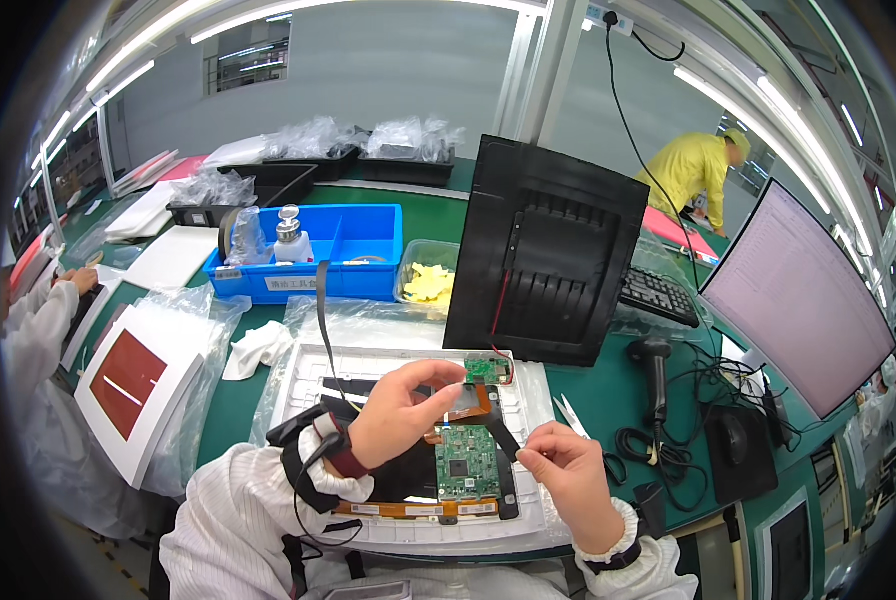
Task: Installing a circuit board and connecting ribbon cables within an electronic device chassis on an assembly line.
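Note:
In front of me lies a white-framed display panel (303, 375) with a black back. A green circuit board (468, 462) sits on it, with an orange flex strip (393, 510) along the near edge. My left hand (398, 415) is curled in a pinch beside a small green board (486, 371); what its fingertips hold, if anything, is too small to tell. From that small board, a red wire (498, 310) runs up to an upright black back cover (548, 250). My right hand (573, 480) pinches the end of a black tape strip (505, 440) right of the larger board.
Behind the panel stand a blue divided bin (368, 235) with a pump bottle and a tub of yellow pieces (430, 285). At right are tweezers (570, 415), a scanner (653, 375), tangled cables and a monitor (803, 300). White foam sheets (173, 375) lie left; co-workers are nearby.

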A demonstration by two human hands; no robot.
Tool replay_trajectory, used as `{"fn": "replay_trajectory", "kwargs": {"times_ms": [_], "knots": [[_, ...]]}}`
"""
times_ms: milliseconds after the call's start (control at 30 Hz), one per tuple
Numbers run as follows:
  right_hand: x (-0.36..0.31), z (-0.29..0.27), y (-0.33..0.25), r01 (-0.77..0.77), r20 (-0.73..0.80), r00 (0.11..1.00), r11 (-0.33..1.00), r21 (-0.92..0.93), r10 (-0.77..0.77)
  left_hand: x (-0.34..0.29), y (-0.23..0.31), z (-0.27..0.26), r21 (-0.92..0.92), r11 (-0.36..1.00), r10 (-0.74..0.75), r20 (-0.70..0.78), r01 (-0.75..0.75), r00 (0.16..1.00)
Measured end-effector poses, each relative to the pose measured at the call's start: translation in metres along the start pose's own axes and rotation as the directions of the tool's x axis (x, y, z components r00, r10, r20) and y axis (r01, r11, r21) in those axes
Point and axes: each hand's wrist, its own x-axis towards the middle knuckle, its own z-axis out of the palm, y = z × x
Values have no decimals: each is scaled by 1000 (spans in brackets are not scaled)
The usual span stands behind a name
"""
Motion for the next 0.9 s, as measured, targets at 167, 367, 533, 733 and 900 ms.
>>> {"fn": "replay_trajectory", "kwargs": {"times_ms": [167, 367, 533, 733, 900], "knots": [[12, -3, -2, -66, 93, 993, 998, -8, 66, 5, 9, 6, 25, 981, -193, 153, 191, 969], [31, -4, 10, -179, 87, 981, 983, 43, 175, 18, -10, 8, 176, 982, -80, 101, 61, 992], [52, -10, 31, -196, -1, 981, 981, 1, 196, 34, -22, 13, 508, 832, 258, -4, -220, 966], [62, -9, 61, -37, 2, 999, 985, -167, 38, 40, -41, 6, 478, 873, 117, -10, -98, 993], [60, -8, 51, -30, 15, 999, 990, -135, 33, 40, -44, 7, 352, 934, 68, 1, -64, 998]]}}
